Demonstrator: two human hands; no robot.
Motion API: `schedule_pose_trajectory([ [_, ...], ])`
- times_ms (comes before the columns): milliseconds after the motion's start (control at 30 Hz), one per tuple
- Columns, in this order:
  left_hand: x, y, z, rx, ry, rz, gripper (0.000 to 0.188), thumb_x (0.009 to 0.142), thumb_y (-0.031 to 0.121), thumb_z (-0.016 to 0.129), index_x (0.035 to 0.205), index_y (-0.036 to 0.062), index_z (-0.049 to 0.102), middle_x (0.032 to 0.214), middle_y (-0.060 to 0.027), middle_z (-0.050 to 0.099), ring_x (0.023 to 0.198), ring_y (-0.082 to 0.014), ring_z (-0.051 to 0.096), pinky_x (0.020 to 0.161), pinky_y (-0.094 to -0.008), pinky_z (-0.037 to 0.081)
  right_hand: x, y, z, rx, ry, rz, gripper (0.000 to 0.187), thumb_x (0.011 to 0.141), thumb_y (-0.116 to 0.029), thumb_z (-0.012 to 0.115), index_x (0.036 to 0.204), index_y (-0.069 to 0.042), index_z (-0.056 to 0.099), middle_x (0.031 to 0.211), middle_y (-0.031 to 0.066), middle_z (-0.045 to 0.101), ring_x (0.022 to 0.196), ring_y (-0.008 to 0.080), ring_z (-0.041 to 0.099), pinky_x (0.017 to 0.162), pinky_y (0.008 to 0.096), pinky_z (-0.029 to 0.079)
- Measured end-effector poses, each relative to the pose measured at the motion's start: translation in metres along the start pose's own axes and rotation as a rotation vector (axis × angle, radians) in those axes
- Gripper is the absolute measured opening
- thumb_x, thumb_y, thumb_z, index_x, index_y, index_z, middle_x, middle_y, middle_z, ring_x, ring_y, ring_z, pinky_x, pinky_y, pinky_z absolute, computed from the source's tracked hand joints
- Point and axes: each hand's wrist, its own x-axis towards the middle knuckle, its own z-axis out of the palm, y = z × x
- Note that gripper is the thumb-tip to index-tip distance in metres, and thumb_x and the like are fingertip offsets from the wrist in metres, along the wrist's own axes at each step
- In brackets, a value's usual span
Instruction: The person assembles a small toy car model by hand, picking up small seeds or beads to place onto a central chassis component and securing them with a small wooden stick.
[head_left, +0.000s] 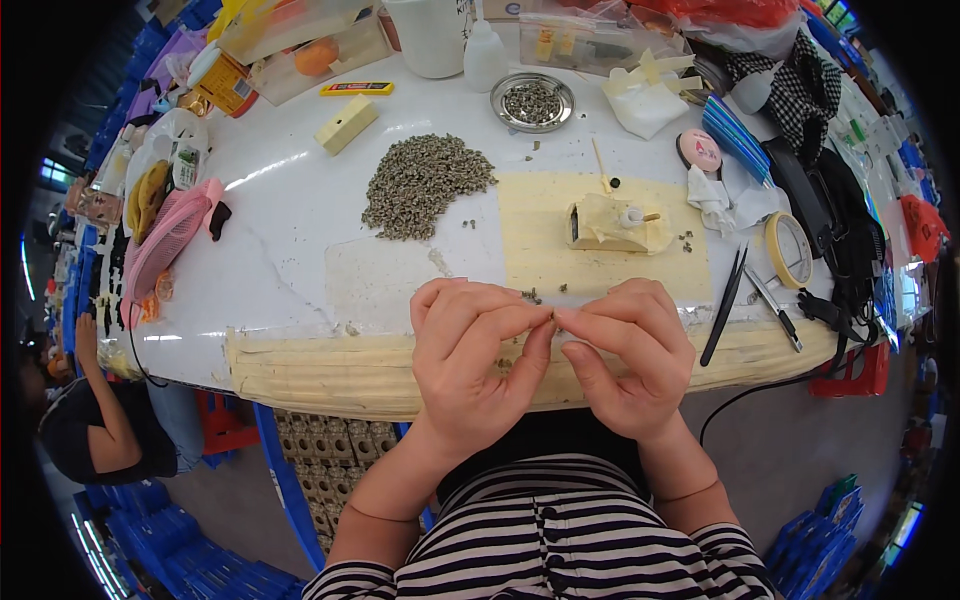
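Note:
Both of my hands meet over the taped front edge of the table. My left hand (478, 355) pinches a tiny dark metal part (553, 316) between thumb and index finger. From the other side, the fingertips of my right hand (638, 355) close on the same piece, its thumb a little lower. The part's shape is too small to make out. Just beyond my fingertips lie a few loose metal bits (531, 296). A large pile of small grey-brown metal parts (425, 185) sits farther off to the left.
A taped block with a white knob (620, 222) stands on the yellow paper (530, 200). Black tweezers (722, 310), a cutter knife (775, 300) and a tape roll (788, 250) lie at right. A metal dish of parts (532, 125) is at the back. A pink mesh item (170, 245) lies left.

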Motion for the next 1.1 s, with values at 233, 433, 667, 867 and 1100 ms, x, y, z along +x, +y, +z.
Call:
schedule_pose_trajectory([
  [233, -0.0022, -0.0016, 0.0016, -0.012, 0.014, -0.014, 0.021, 0.073, 0.001, 0.08, 0.091, 0.0074, 0.072, 0.088, -0.0023, 0.068, 0.081, -0.0201, 0.063, 0.083, -0.0354, 0.043, -0.0016, 0.0026, 0.0028, -0.012, 0.004, 0.063, 0.022, 0.075, -0.004, 0.08, 0.096, -0.006, 0.077, 0.084, 0.0048, 0.068, 0.076, 0.0228, 0.059, 0.068, 0.0324, 0.047],
  [433, -0.001, -0.0024, 0.0012, -0.017, 0.001, 0.02, 0.022, 0.074, 0.001, 0.081, 0.093, 0.0075, 0.072, 0.089, -0.0022, 0.068, 0.082, -0.02, 0.063, 0.084, -0.0355, 0.042, -0.0002, 0.0044, 0.0034, 0.057, -0.054, 0.147, 0.018, 0.077, -0.005, 0.079, 0.095, -0.005, 0.076, 0.083, 0.0069, 0.068, 0.076, 0.0241, 0.06, 0.069, 0.0329, 0.047],
  [667, -0.0011, -0.0012, 0.001, 0.006, -0.003, 0.01, 0.023, 0.074, 0.0, 0.08, 0.093, 0.0074, 0.072, 0.089, -0.002, 0.068, 0.082, -0.0198, 0.064, 0.085, -0.0355, 0.042, 0.0, 0.0015, 0.0011, 0.026, 0.005, 0.115, 0.02, 0.076, -0.003, 0.079, 0.095, -0.006, 0.077, 0.083, 0.0062, 0.068, 0.076, 0.0234, 0.06, 0.068, 0.0327, 0.047],
  [867, -0.0012, -0.0018, 0.0019, -0.001, 0.004, 0.012, 0.023, 0.073, 0.0, 0.08, 0.093, 0.0072, 0.072, 0.089, -0.0021, 0.068, 0.082, -0.0198, 0.064, 0.085, -0.0354, 0.042, -0.0012, 0.0034, 0.0009, 0.001, 0.025, 0.04, 0.023, 0.074, -0.002, 0.079, 0.097, -0.007, 0.077, 0.082, 0.0045, 0.067, 0.075, 0.0223, 0.059, 0.068, 0.0325, 0.046],
  [1100, 0.0005, 0.0012, -0.0024, -0.013, -0.037, 0.022, 0.018, 0.076, -0.002, 0.078, 0.091, 0.0041, 0.072, 0.09, -0.007, 0.068, 0.086, -0.0236, 0.064, 0.085, -0.0386, 0.045, -0.001, 0.0039, 0.0042, -0.02, -0.008, 0.088, 0.017, 0.076, -0.004, 0.079, 0.093, -0.005, 0.076, 0.08, 0.0053, 0.066, 0.075, 0.0235, 0.059, 0.069, 0.0334, 0.045],
])
